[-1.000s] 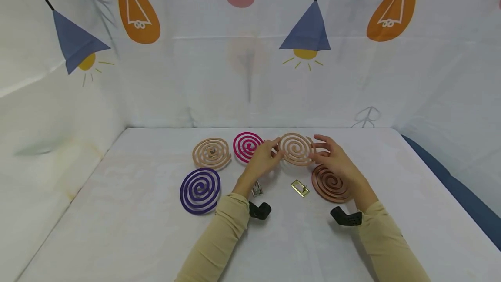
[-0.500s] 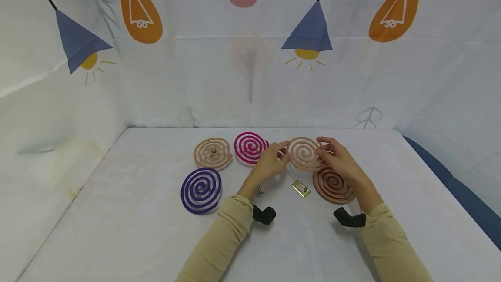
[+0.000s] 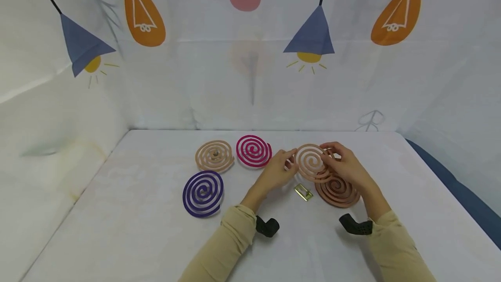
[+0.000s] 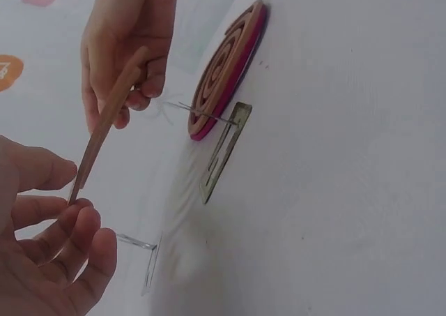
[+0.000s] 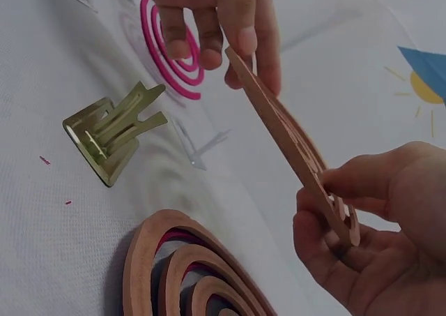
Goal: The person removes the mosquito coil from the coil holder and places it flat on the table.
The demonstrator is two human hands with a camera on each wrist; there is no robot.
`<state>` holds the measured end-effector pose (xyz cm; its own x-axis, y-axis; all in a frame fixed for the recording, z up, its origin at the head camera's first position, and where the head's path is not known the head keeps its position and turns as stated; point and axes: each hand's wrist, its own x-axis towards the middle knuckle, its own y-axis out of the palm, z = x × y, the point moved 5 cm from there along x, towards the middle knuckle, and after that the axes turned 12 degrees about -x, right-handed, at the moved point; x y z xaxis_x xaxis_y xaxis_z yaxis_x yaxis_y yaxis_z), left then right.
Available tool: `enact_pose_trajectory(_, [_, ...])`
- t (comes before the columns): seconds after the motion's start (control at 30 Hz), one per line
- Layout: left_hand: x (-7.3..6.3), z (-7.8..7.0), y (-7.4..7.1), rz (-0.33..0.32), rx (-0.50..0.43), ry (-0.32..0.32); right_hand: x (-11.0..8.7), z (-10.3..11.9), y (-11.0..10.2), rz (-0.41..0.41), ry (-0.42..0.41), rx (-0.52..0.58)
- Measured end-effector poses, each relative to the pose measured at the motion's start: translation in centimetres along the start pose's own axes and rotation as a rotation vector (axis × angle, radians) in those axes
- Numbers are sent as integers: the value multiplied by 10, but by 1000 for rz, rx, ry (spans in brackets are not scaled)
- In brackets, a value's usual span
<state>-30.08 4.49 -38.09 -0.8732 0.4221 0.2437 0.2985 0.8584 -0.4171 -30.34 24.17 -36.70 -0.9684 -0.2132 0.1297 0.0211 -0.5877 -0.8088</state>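
Between both hands, tilted above the table, is a tan mosquito coil (image 3: pixel 312 162). My left hand (image 3: pixel 277 170) pinches its left edge between thumb and fingers. On the opposite edge, the right hand (image 3: pixel 346 165) grips it with thumb and curled fingers. Edge-on, the held coil (image 4: pixel 104 124) looks thin in the left wrist view. Partly behind the right hand lies a brown coil (image 3: pixel 339 197), stacked on a pink-edged one, as both wrist views show. A brass-coloured coil stand (image 5: pixel 104 138) with upright forked prongs stands on the cloth beside this stack.
Left of the hands lie a pink coil (image 3: pixel 253 151), another tan coil (image 3: pixel 214 156) with a small metal stand at its middle, and a purple coil (image 3: pixel 203 194). A silver stand (image 4: pixel 150 271) is under the left hand. White cloth walls (image 3: pixel 250 99) enclose the table.
Both hands have brought the tan coil rightward and nearer, from beside the pink coil to partly over the brown stack. The right fingers have closed more firmly on its edge.
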Motion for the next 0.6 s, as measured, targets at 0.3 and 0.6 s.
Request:
enact_pose_trajectory(0.3, [-8, -5, 10, -10, -36, 0, -8, 0, -2, 52, -4, 59])
enact_pose_trajectory(0.6, [-12, -5, 18, -34, -239, -76, -9, 2, -7, -25, -46, -105])
